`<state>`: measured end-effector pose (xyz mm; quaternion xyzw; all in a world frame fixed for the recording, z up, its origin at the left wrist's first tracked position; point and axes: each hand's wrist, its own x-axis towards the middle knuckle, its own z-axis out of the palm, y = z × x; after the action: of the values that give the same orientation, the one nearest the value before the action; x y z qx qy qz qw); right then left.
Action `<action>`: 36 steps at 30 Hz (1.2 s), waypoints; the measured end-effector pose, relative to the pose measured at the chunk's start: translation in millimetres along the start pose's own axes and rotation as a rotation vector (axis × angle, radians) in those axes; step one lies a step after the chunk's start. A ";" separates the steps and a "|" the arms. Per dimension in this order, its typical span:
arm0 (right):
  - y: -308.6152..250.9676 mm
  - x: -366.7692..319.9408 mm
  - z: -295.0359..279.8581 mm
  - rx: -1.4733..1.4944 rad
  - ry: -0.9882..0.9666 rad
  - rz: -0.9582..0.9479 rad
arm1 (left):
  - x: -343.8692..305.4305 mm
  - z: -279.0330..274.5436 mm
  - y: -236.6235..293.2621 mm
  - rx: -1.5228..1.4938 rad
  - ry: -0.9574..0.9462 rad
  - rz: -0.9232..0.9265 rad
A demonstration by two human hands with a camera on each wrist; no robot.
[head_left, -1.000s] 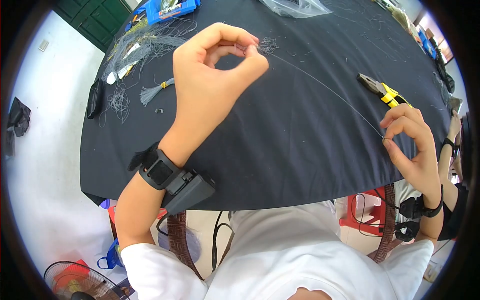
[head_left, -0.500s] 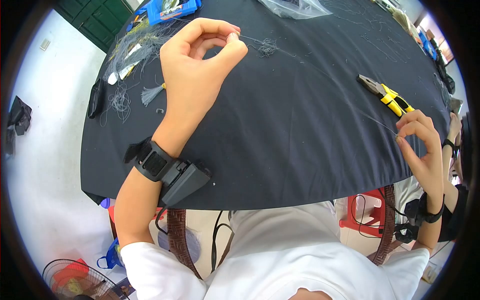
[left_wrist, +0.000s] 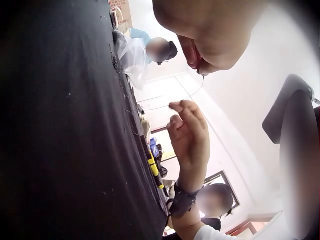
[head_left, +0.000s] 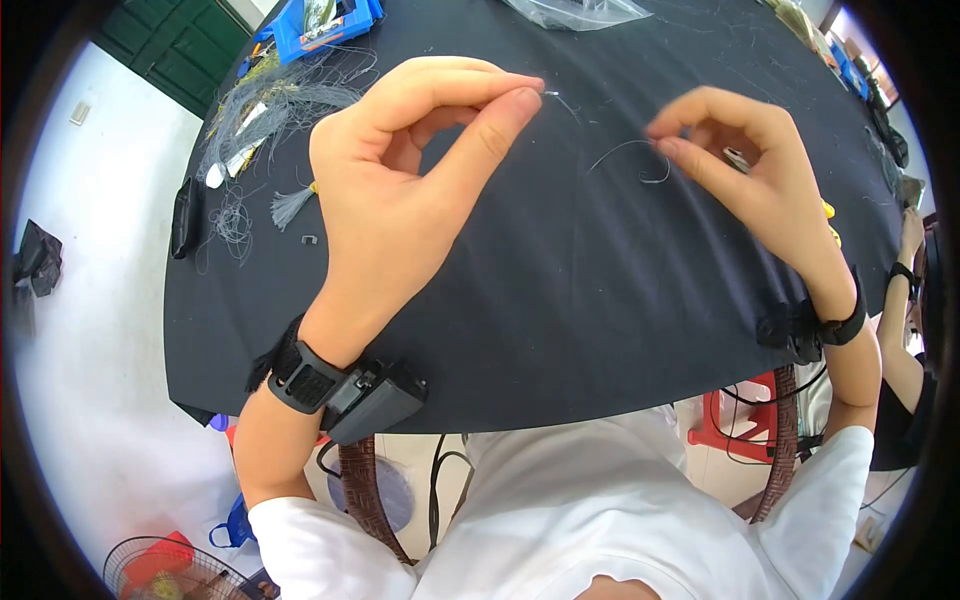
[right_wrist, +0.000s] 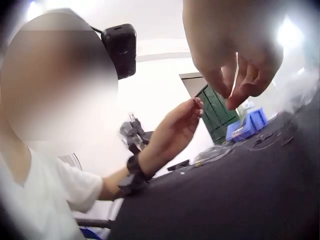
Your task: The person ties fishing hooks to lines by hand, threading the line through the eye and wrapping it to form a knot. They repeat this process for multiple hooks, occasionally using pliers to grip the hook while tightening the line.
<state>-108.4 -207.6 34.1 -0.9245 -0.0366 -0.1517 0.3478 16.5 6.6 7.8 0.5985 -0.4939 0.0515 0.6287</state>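
Note:
My left hand (head_left: 400,170) is raised over the dark table, thumb and index finger pinching a thin line (head_left: 568,104) with a small shiny bit at the fingertips. Opposite it, my right hand (head_left: 750,170) pinches a thin, pale line (head_left: 620,150) that hangs in a loose curl below its fingertips. A gap of bare cloth separates the two hands. In the left wrist view, a fine strand (left_wrist: 199,90) curves down from the left fingertips toward the right hand (left_wrist: 190,132). Yellow-handled pliers (head_left: 830,212) lie mostly hidden behind the right hand and wrist.
A heap of grey line (head_left: 285,110) spreads at the back left, near a blue tray (head_left: 325,35). A tied bundle of strands (head_left: 292,205), a small metal piece (head_left: 310,240) and a black case (head_left: 186,218) lie at left. A clear plastic bag (head_left: 575,12) sits at the back.
My right hand has swung left and away from me, closer to the left hand. The left fingertips have shifted right. The line, earlier stretched between the hands, now hangs slack and curled.

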 end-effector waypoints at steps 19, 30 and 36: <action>-31.8 15.7 41.0 0.231 0.161 -0.244 | -3.5 5.4 11.4 0.018 -0.052 -0.098; -33.1 13.5 42.3 0.178 0.225 -0.181 | -6.6 9.2 14.6 -0.070 -0.061 -0.213; -27.6 12.5 41.9 0.255 0.208 -0.124 | -6.4 9.0 14.5 -0.062 -0.063 -0.226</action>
<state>-90.6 -159.8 25.6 -0.8481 -0.0762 -0.2618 0.4542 -1.3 6.8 11.7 0.6321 -0.4439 -0.0538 0.6329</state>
